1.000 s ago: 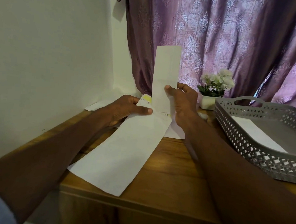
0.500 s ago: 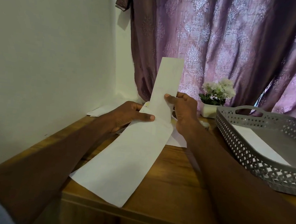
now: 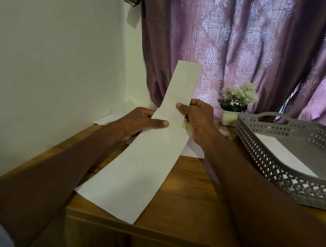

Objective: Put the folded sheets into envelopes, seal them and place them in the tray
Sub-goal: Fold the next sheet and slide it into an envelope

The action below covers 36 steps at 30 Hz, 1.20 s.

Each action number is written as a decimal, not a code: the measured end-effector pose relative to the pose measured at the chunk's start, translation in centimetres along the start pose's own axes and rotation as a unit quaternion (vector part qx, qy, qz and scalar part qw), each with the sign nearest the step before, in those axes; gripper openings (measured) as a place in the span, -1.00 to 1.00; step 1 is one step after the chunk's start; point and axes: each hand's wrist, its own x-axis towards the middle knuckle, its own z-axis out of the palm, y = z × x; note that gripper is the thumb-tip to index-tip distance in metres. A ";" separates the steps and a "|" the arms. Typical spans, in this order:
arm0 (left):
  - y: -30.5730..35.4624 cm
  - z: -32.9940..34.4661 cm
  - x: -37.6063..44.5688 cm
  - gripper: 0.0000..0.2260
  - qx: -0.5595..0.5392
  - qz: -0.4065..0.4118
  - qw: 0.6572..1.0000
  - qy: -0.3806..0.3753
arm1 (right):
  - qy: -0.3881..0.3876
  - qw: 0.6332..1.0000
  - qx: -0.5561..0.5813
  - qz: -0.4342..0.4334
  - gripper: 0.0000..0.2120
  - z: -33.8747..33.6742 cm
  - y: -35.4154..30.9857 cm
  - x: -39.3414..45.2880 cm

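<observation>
At a wooden table (image 3: 185, 184) before a purple curtain (image 3: 240, 51), the left hand (image 3: 139, 123) pinches an envelope's (image 3: 135, 175) mouth while the right hand (image 3: 199, 120) grips a folded sheet (image 3: 182, 88) standing above it. Light, limp paper is likely best held near its edges. A grey tray (image 3: 271, 158) waits right.

Plain white wall (image 3: 52, 61) on the left, meeting a corner. Purple patterned curtain (image 3: 240, 47) hangs across the back. Wooden desk (image 3: 188, 185) stands against both. Small potted plant (image 3: 237, 101) with white flowers at the desk's rear. Lighting dim.
</observation>
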 end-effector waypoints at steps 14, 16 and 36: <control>-0.1 -1.3 0.6 -0.59 -0.042 -0.041 0.997 0.043 | 0.017 0.994 0.013 0.106 -0.75 -0.7 0.7 0.9; 0.0 -1.2 0.5 -0.62 -0.020 -0.043 0.998 0.045 | 0.032 0.993 0.029 0.113 -0.70 -0.9 0.7 1.1; -0.1 -0.9 0.4 -0.74 -0.012 -0.030 0.999 0.041 | 0.056 0.996 -0.018 0.060 -0.85 -1.1 1.2 1.8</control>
